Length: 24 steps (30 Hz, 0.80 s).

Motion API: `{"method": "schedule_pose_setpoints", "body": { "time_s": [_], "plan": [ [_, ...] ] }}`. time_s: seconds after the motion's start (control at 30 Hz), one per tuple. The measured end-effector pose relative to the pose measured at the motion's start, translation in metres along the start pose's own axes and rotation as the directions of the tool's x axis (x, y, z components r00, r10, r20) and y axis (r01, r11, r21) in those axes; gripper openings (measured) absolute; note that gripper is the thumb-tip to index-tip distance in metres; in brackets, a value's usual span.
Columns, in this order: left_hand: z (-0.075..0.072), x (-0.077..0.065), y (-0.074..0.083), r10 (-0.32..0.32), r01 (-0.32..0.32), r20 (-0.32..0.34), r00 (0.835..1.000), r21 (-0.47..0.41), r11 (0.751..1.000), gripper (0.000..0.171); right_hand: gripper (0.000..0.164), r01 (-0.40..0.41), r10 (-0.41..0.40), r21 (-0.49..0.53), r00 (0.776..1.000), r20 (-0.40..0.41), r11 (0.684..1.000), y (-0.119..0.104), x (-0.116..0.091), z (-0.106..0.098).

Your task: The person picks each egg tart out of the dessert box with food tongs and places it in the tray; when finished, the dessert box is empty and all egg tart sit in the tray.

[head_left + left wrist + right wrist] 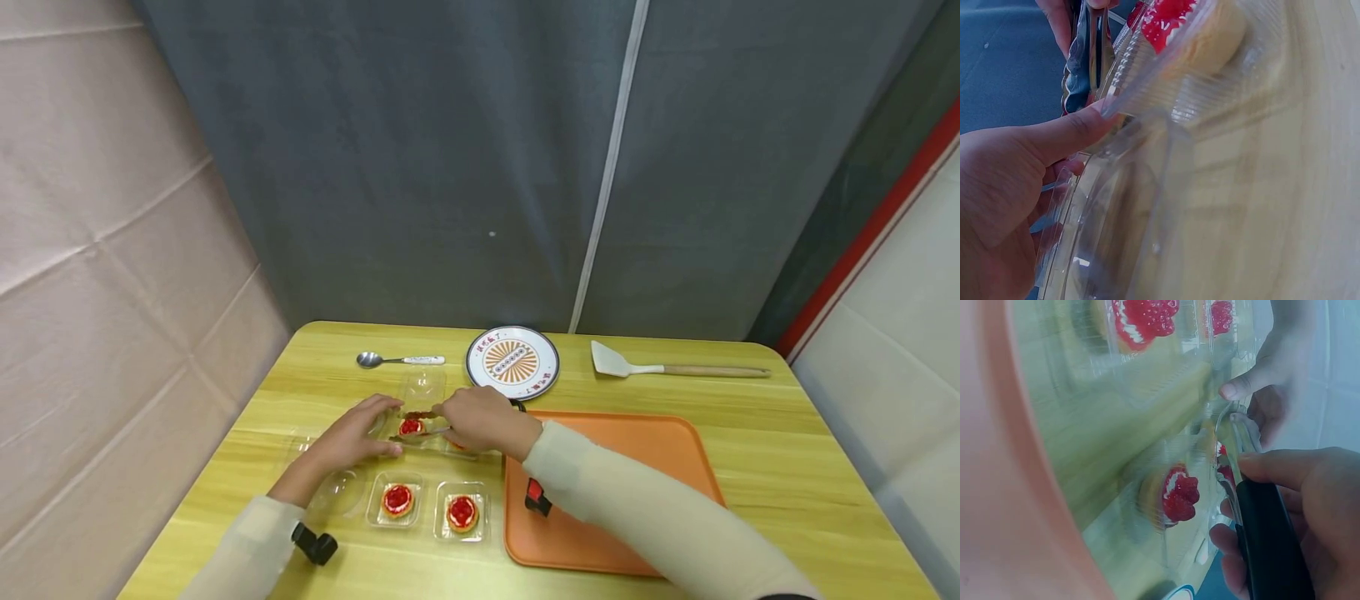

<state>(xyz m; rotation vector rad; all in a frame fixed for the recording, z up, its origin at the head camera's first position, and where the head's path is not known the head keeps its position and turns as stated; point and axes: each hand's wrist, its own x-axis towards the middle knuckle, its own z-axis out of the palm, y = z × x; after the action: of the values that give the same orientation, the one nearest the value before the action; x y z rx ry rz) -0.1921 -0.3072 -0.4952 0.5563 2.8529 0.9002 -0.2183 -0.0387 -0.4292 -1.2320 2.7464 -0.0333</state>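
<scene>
My left hand holds the side of a clear plastic container at the back left, thumb toward the near edge and fingers toward the far one. In the left wrist view its thumb touches the rim, and the fingers show through clear plastic. A small red-topped tart sits in that container. From the right, my right hand grips food tongs with black handles and metal arms. The tongs' metal ends stand on either side of this tart; in the right wrist view they partly cover it.
Two open containers with tarts stand nearer me, and another tart lies just right of the tongs. An orange tray lies under my right forearm. Behind are a spoon, a round plate and a white spatula.
</scene>
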Motion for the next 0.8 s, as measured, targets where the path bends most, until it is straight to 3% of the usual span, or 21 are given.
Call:
{"method": "schedule_pose_setpoints", "body": {
  "time_s": [0.8],
  "plan": [
    [0.000,0.000,0.000,0.013,-0.013,-0.007,1.000,0.014,1.000,0.085,0.039,0.007,0.000,0.156,0.999,-0.043,0.988,0.009,-0.012,0.001]
  ]
}}
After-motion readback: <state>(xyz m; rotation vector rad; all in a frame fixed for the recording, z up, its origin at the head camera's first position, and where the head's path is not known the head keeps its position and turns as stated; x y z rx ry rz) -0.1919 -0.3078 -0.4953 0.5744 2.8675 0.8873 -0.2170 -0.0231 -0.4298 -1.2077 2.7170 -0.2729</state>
